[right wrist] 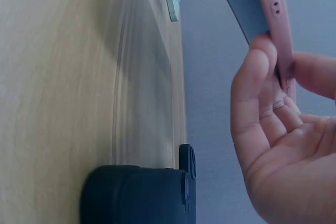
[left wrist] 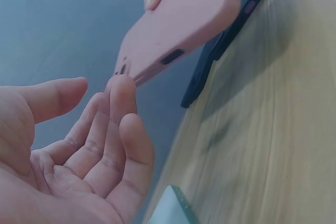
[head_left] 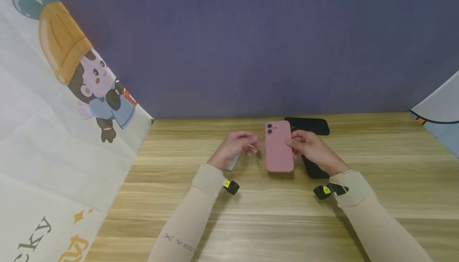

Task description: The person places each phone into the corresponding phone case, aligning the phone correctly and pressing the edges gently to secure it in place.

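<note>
Head: pinching, with the right hand (head_left: 312, 149), a pink-cased phone (head_left: 279, 147) right of the left hand (head_left: 234, 149), long axis vertical in view, lens end up. Left wrist: spreading the left hand loosely beside it. Right wrist: gripping its long edge.

A dark blue-grey panel (head_left: 251, 47) rises behind the wood-grained table (head_left: 279, 222), with a cartoon-printed white cloth (head_left: 39, 146) along the left.

Wood-grain bench (head_left: 272, 230) butts against plain blue-grey wall (head_left: 251, 47), white sheet (head_left: 28, 142) with cartoon print (head_left: 66, 39) and lettering (head_left: 34, 238) hangs left, pale panel (head_left: 442, 94) and black cable (head_left: 434, 122) at right edge, soft shadows on the bench top.
</note>
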`<state>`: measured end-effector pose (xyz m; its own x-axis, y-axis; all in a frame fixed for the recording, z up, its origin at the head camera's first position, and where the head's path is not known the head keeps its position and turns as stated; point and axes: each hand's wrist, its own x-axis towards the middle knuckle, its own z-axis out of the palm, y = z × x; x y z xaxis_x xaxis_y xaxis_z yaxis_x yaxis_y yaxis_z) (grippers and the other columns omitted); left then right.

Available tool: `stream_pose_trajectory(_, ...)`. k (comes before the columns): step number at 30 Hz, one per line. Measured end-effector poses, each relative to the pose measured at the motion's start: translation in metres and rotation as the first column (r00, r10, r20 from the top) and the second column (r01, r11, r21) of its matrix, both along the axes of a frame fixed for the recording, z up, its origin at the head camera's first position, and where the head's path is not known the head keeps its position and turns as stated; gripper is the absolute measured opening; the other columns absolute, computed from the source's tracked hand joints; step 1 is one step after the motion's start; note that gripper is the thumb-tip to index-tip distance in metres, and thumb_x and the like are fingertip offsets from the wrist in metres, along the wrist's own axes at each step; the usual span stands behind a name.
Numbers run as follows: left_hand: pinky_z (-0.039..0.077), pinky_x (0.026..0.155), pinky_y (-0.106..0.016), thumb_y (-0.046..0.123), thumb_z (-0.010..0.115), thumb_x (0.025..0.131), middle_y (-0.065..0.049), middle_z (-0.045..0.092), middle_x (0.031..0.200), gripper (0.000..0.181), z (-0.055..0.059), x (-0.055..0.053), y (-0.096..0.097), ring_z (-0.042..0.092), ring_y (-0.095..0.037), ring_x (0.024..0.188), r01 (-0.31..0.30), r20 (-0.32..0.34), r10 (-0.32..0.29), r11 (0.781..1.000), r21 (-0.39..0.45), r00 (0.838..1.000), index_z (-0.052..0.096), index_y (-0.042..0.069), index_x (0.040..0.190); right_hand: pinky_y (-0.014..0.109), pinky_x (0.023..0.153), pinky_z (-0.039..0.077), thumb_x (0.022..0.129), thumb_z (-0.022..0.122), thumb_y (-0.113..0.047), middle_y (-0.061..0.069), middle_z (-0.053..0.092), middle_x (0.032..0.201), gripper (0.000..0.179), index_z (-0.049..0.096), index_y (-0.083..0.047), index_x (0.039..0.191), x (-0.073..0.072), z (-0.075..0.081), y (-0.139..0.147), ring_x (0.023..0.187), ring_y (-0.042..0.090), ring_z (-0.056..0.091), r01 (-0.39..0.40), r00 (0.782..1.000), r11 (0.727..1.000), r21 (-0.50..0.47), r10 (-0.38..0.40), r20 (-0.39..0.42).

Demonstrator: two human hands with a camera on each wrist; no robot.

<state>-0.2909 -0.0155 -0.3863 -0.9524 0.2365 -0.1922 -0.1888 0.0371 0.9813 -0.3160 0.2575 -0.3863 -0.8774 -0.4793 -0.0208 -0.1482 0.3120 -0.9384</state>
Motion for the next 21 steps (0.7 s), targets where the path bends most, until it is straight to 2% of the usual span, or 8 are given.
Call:
stream_pose_trajectory(4, 0.056, 0.098, -0.050, 0.022, 0.064, 0.102, -0.016, 0.075, 0.111, 0.035, 0.000, -0.003, -0.005, 0.073, -0.013, 0.081, -0.016, -0.001, 0.016, 1.000, -0.023, 1.000, 0.064, 0.001, 0.130, 0.029, 0.067, 0.059, 0.106, 0.052, -0.009, 0.006, 0.066, 0.090, 0.029, 0.049, 0.016, 0.121, -0.001, -0.002, 0.001, 0.071, 0.009, 0.063, 0.007, 1.000, 1.000, 0.015, -0.007, 0.002)
stream_pose_trajectory(7, 0.057, 0.099, -0.049, 0.022, 0.064, 0.103, -0.010, 0.076, 0.105, 0.038, -0.001, -0.004, -0.008, 0.073, -0.015, 0.084, -0.023, -0.004, 0.023, 0.999, -0.036, 1.000, 0.062, -0.001, 0.133, 0.028, 0.067, 0.059, 0.106, 0.052, -0.009, 0.007, 0.066, 0.091, 0.030, 0.049, 0.016, 0.122, -0.001, -0.003, 0.002, 0.071, 0.009, 0.063, 0.011, 1.000, 1.000, 0.024, -0.011, 0.008)
stream_pose_trajectory(17, 0.059, 0.096, -0.048, 0.020, 0.063, 0.103, -0.011, 0.075, 0.103, 0.037, -0.005, -0.006, -0.012, 0.074, -0.032, 0.097, -0.066, -0.028, 0.064, 0.995, -0.069, 0.998, 0.063, -0.002, 0.132, 0.029, 0.068, 0.060, 0.107, 0.050, -0.011, 0.008, 0.065, 0.089, 0.031, 0.051, 0.015, 0.125, -0.003, -0.005, 0.004, 0.071, 0.010, 0.063, 0.017, 0.999, 0.997, 0.081, -0.020, 0.036)
stream_pose_trajectory(21, 0.059, 0.095, -0.047, 0.019, 0.063, 0.103, -0.010, 0.074, 0.101, 0.036, -0.006, -0.006, -0.013, 0.073, -0.034, 0.099, -0.080, -0.024, 0.078, 0.993, -0.083, 0.997, 0.063, -0.002, 0.132, 0.028, 0.067, 0.059, 0.107, 0.050, -0.010, 0.006, 0.064, 0.086, 0.031, 0.052, 0.015, 0.124, -0.003, -0.007, 0.005, 0.070, 0.010, 0.062, 0.009, 0.998, 0.997, 0.081, -0.014, 0.054)
